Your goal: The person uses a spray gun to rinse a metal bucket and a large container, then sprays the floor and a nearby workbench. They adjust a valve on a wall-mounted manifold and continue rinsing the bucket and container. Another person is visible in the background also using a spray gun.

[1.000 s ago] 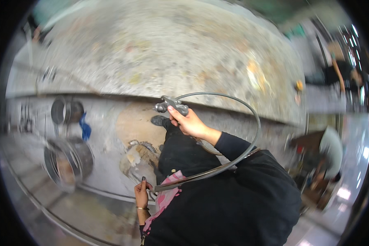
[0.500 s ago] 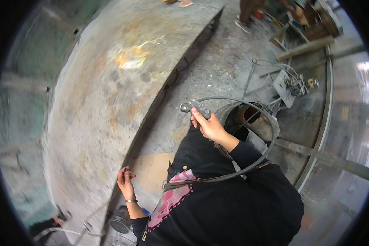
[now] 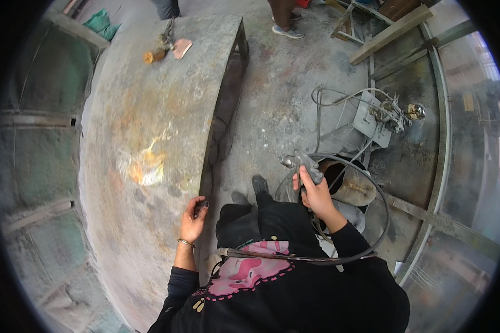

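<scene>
Nearest to us there's the dark top with a pink print (image 3: 244, 272), and a black hose (image 3: 294, 258) running straight across it. That hose loops out to the right, curves round and comes back up to the grey metal spray gun (image 3: 303, 166) in our right hand (image 3: 316, 194). The grip there is wrapped fully round the gun's handle, thumb side up, with the nozzle end poking left. The gun sits right of centre, over the dusty floor (image 3: 272, 100) and just in front of a rusty drum (image 3: 353, 186).

Our left hand (image 3: 193, 219), with a thin bangle on the wrist, is down at the near edge of the big, stained bench (image 3: 150, 127). The fingers are curled in narrow, and there's something small and dark at the fingertips; we can't tell what it is.

A bit further off on the right there's a grey metal bracket with valves and thin tubes (image 3: 380, 111). Way over at the far end of the bench, a small tool with a yellowish handle (image 3: 161, 50) lies on top. Past that, someone's shoes (image 3: 286, 30) stand on the floor, next to some wooden planks (image 3: 391, 30) at the far right.
</scene>
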`<state>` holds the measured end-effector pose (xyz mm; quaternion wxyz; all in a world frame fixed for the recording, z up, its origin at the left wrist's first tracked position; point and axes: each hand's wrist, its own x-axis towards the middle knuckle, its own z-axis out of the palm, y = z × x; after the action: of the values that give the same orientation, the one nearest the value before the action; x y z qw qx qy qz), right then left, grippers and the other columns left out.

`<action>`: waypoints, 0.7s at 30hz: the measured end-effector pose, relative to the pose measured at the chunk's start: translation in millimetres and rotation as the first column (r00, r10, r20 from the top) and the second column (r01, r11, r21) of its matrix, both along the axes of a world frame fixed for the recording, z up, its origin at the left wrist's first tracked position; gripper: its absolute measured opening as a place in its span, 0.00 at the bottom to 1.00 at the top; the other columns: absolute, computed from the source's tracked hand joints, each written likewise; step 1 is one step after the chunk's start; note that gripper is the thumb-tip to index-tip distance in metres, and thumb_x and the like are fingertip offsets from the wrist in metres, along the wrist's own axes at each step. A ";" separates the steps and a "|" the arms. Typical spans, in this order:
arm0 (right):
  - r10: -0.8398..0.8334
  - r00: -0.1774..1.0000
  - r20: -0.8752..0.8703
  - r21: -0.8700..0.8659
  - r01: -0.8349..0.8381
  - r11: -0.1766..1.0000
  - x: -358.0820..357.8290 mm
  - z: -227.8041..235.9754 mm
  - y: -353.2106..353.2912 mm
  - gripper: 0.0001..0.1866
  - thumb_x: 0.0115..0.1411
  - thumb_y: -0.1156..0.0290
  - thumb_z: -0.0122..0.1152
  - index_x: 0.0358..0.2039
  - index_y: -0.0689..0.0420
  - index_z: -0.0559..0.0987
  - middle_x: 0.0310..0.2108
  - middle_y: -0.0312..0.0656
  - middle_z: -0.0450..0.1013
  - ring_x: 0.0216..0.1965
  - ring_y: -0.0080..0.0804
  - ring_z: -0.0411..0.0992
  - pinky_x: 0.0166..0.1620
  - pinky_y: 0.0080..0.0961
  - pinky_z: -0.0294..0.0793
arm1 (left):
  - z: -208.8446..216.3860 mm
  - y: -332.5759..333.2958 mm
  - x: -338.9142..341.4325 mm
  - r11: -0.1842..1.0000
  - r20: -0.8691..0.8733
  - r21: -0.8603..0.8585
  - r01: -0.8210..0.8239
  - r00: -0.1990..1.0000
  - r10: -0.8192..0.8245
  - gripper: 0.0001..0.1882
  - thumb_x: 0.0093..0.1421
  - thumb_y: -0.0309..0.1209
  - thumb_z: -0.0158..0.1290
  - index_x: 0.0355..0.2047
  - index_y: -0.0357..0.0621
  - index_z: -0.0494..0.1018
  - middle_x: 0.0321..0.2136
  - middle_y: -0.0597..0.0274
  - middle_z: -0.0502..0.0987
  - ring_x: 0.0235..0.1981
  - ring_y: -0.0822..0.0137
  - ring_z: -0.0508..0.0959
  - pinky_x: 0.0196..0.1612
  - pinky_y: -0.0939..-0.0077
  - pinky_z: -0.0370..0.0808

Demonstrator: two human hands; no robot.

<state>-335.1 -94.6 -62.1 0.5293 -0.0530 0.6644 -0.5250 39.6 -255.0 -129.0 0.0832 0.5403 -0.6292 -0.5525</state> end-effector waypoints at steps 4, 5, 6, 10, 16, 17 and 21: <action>-0.164 0.986 0.040 0.057 0.161 0.985 -33.7 2.0 -24.4 0.23 0.76 0.46 0.56 0.41 0.56 0.79 0.28 0.36 0.77 0.10 0.16 0.57 0.15 0.20 0.53 | -22.3 -50.7 -28.7 0.995 0.083 0.056 0.077 0.993 -0.082 0.14 0.71 0.25 0.56 0.56 0.44 0.75 0.41 0.64 0.82 0.38 0.73 0.81 0.46 0.75 0.78; -0.161 0.986 0.032 0.068 0.159 0.985 -42.8 1.1 -33.8 0.25 0.78 0.45 0.51 0.43 0.56 0.80 0.29 0.39 0.78 0.11 0.17 0.58 0.15 0.19 0.54 | -27.9 -66.0 -37.8 0.993 0.119 0.105 0.058 0.990 -0.070 0.14 0.71 0.26 0.56 0.56 0.44 0.75 0.40 0.64 0.82 0.38 0.73 0.81 0.45 0.74 0.78; -0.163 0.987 0.018 0.031 0.162 0.986 -51.9 -0.4 -44.7 0.25 0.78 0.45 0.51 0.43 0.57 0.80 0.29 0.39 0.78 0.11 0.18 0.58 0.15 0.19 0.54 | -33.0 -83.5 -47.9 0.993 0.107 0.083 0.082 0.990 -0.091 0.14 0.71 0.26 0.57 0.56 0.44 0.75 0.40 0.64 0.82 0.37 0.73 0.81 0.45 0.74 0.79; -0.244 0.968 0.053 0.109 0.237 0.965 -96.8 -2.8 -103.5 0.24 0.77 0.46 0.54 0.42 0.57 0.79 0.28 0.38 0.78 0.10 0.16 0.57 0.14 0.20 0.52 | -48.0 -160.2 -105.8 0.991 0.147 0.073 0.116 0.981 -0.126 0.15 0.70 0.29 0.59 0.56 0.45 0.75 0.37 0.63 0.83 0.35 0.72 0.82 0.44 0.73 0.79; -0.322 0.945 0.050 0.040 0.320 0.946 -160.7 5.7 -213.2 0.24 0.78 0.47 0.53 0.43 0.58 0.79 0.30 0.41 0.80 0.11 0.17 0.58 0.14 0.20 0.53 | -39.8 -322.2 -218.9 0.970 0.143 0.000 0.243 0.960 -0.240 0.16 0.68 0.35 0.62 0.53 0.47 0.77 0.38 0.59 0.85 0.32 0.65 0.83 0.41 0.66 0.80; -0.337 0.940 0.062 0.052 0.334 0.941 -174.2 5.7 -220.4 0.24 0.78 0.47 0.53 0.44 0.58 0.79 0.31 0.41 0.80 0.11 0.18 0.58 0.14 0.20 0.53 | -36.3 -340.5 -240.5 0.971 0.112 -0.001 0.240 0.965 -0.239 0.15 0.68 0.35 0.62 0.53 0.47 0.77 0.38 0.59 0.85 0.31 0.65 0.83 0.41 0.66 0.80; -0.331 0.944 -0.005 0.071 0.330 0.941 -226.1 0.5 -275.2 0.28 0.78 0.44 0.49 0.48 0.61 0.78 0.32 0.43 0.81 0.10 0.19 0.57 0.15 0.21 0.54 | -28.3 -426.0 -311.2 0.976 0.040 -0.051 0.209 0.977 -0.208 0.14 0.68 0.34 0.61 0.52 0.46 0.77 0.35 0.60 0.84 0.30 0.66 0.82 0.40 0.67 0.80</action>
<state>-561.2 -369.8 -61.6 0.4376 0.0799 0.6803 -0.5825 -271.5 -681.0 -157.3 0.0286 0.4783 -0.6986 -0.5314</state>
